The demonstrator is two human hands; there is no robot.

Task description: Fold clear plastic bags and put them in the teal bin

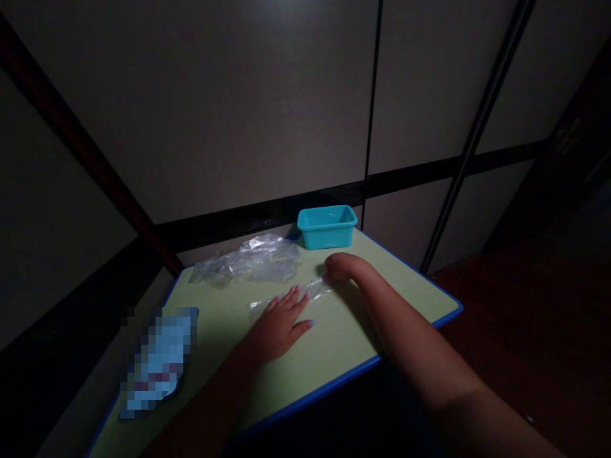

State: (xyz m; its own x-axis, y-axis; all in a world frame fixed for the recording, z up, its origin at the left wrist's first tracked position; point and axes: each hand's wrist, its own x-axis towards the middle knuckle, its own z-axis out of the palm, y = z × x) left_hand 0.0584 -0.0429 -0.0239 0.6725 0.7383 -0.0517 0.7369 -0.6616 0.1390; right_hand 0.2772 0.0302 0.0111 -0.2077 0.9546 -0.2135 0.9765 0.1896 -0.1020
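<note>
A clear plastic bag (pixel 315 288), drawn out into a narrow strip, lies on the pale yellow-green table. My left hand (pixel 284 321) rests flat across its near left part, fingers spread and thumb out to the side. At the strip's right end my right hand (pixel 340 267) is closed on the plastic, its fingertips turned away from view. More crumpled clear plastic bags (pixel 258 257) lie in a heap just beyond my left hand.
A turquoise plastic basket (pixel 329 229) stands at the table's far edge. A pixelated blue object (pixel 162 362) lies at the left edge. The table (pixel 329 362) has a blue rim, and large panelled doors (pixel 267 114) rise behind it.
</note>
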